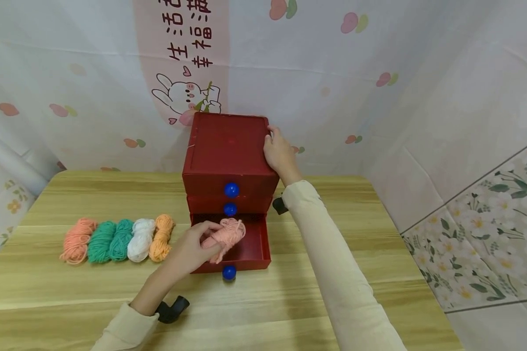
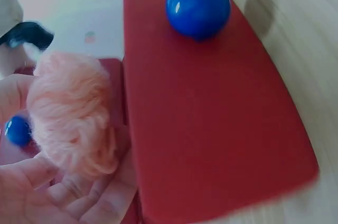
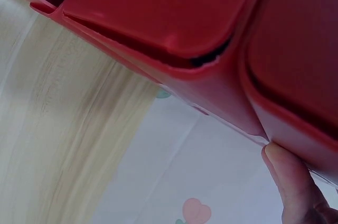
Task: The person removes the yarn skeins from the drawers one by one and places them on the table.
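Note:
My left hand [image 1: 197, 247] holds a skein of pink yarn [image 1: 230, 234] over the pulled-out bottom drawer [image 1: 265, 243] of a red drawer cabinet [image 1: 230, 146]. Up close in the left wrist view, the pink yarn [image 2: 74, 113] lies between thumb and fingers, beside the red drawer front [image 2: 211, 113] with its blue knob [image 2: 198, 7]. My right hand [image 1: 281, 152] rests against the cabinet's upper right edge. One digit [image 3: 288, 171] touches the cabinet's side in the right wrist view; the other fingers are mostly hidden there. The upper two drawers stand closed.
Left of the cabinet, several yarn skeins lie in a row on the wooden table [image 1: 334, 234]: pink [image 1: 77, 241], green [image 1: 101, 242], white [image 1: 141, 240] and orange [image 1: 161, 238]. Behind the cabinet hangs a patterned cloth [image 1: 325, 97]. Black straps sit on both wrists.

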The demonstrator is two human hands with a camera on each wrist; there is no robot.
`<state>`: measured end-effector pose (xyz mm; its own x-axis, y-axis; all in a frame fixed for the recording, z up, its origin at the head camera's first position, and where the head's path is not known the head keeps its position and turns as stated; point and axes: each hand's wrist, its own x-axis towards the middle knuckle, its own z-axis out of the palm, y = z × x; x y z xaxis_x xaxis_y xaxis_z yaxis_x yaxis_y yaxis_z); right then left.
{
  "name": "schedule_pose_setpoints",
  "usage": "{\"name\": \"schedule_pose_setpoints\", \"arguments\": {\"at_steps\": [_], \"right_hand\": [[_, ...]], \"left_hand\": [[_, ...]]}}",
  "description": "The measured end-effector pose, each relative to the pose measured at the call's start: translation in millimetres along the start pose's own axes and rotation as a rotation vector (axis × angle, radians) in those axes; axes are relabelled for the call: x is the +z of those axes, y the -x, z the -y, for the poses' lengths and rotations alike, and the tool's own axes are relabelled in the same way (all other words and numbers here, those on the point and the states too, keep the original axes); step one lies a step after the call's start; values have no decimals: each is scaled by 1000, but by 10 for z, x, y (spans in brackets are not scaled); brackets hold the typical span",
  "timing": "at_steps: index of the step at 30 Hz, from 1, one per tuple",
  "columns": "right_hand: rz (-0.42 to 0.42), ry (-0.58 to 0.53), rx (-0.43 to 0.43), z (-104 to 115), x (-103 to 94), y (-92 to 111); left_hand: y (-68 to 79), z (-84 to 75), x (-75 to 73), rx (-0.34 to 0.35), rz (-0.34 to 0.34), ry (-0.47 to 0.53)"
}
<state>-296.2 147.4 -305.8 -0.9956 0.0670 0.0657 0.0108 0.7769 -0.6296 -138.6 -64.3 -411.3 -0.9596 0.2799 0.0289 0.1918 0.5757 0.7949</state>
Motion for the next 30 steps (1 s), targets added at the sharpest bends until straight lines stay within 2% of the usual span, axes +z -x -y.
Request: {"name": "schedule_pose_setpoints", "arguments": {"at_steps": [3, 10, 15, 19, 24, 27, 30], "right_hand": [[4, -2, 1, -2, 4, 1], [0, 3, 2, -5, -6, -1], [10, -2, 14, -8, -20, -1], [6, 1, 9, 0, -22, 6], [1, 17, 5, 12, -17, 7], [3, 18, 3, 17, -13, 5], [4, 9, 2, 19, -10, 7]], "left_hand": [[112, 54, -163, -15, -50, 1], [330, 267, -603, -4, -227, -66], [479, 491, -989, -90, -307, -64], [587, 746, -1299, -166, -395, -27], [701, 1055, -1572, -240, -536, -179], [730, 1213, -1679, -235, -612, -289], [743, 1342, -1755, -244, -660, -338]]}}
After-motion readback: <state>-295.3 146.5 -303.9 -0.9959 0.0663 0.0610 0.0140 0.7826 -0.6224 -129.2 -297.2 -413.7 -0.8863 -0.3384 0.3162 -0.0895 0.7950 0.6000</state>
